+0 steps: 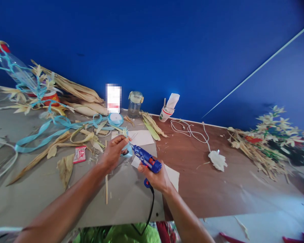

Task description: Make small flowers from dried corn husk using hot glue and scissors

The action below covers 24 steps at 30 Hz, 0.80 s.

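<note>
Blue glue gun [147,159]: wrapped firmly in my right hand [157,176], nozzle aimed at my left hand [114,150].
Small pale-blue piece [125,131]: pinched between my left thumb and finger, tips poking out above.
Nozzle [131,144]: just beside those fingertips; contact, I cannot tell.
Gluing: apparently in hand; the next move likely calls for steady aim, skin clear.

Blue glue gun [146,157] in right hand [159,179], left hand [114,150] pinched near nozzle [131,145].
From gun: ribbon spool [116,118] at 11 o'clock, cup [164,115] at 1, crumpled white piece [218,160] at 3, all on surface [192,192].
</note>
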Available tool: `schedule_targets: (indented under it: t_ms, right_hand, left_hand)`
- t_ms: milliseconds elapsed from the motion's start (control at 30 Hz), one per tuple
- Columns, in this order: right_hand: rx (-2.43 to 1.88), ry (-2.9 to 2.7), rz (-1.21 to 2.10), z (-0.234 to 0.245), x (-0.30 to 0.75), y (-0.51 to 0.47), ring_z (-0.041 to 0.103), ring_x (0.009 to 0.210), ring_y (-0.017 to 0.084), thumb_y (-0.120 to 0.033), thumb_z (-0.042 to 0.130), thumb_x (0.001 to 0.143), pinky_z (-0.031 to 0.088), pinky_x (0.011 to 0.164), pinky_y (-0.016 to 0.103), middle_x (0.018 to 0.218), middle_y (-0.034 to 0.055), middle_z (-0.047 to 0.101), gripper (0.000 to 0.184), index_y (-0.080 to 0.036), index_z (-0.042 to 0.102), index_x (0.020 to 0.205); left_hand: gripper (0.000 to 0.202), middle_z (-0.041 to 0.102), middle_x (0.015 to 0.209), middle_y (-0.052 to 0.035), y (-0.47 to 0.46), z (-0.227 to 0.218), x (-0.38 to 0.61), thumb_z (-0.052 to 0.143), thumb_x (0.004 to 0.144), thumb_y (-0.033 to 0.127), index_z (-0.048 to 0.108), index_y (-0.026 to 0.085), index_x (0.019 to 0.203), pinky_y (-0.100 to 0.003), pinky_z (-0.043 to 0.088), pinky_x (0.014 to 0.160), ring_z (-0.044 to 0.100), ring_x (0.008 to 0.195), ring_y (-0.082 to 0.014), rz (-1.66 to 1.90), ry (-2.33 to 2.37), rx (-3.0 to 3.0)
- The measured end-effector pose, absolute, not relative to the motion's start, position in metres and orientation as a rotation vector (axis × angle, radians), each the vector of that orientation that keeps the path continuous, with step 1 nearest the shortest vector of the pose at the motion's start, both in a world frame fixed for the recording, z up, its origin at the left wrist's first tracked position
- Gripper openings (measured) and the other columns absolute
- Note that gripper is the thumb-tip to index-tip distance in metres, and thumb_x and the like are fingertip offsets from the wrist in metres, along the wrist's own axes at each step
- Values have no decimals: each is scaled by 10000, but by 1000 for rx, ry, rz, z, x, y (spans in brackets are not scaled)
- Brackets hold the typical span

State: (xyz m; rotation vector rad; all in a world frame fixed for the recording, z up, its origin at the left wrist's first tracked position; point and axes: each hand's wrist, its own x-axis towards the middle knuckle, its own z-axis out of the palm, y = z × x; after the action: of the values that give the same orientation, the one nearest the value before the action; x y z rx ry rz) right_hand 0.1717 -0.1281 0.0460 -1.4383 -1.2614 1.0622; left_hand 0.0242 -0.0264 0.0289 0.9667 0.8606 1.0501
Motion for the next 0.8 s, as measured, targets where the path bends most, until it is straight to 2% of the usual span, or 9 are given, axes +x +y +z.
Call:
schedule_targets:
  t_ms: [333,567,800]
  right_hand:
    - [-1435,-1271,1063,45,170,-127,356,462,82,-397,675,686,303,436,216,522,-42,444,288,-186,493,611]
    - [-1426,-1297,1005,43,170,-125,378,506,92,-385,677,684,331,472,218,553,-30,487,267,-176,526,614]
    - [-1441,-1300,992,39,169,-125,334,513,85,-391,672,686,300,473,211,552,-43,434,300,-183,472,604]
  left_hand:
    - [237,501,652,26,-26,27,23,679,674,389,627,160,706,-187,351,484,409,520,-60,1025,855,989]
    - [210,541,754,16,-27,26,23,695,657,363,629,166,690,-179,382,514,442,573,-59,1016,862,940]
    - [195,558,810,5,-26,26,23,702,660,347,627,168,684,-175,391,532,449,615,-65,1012,856,928]
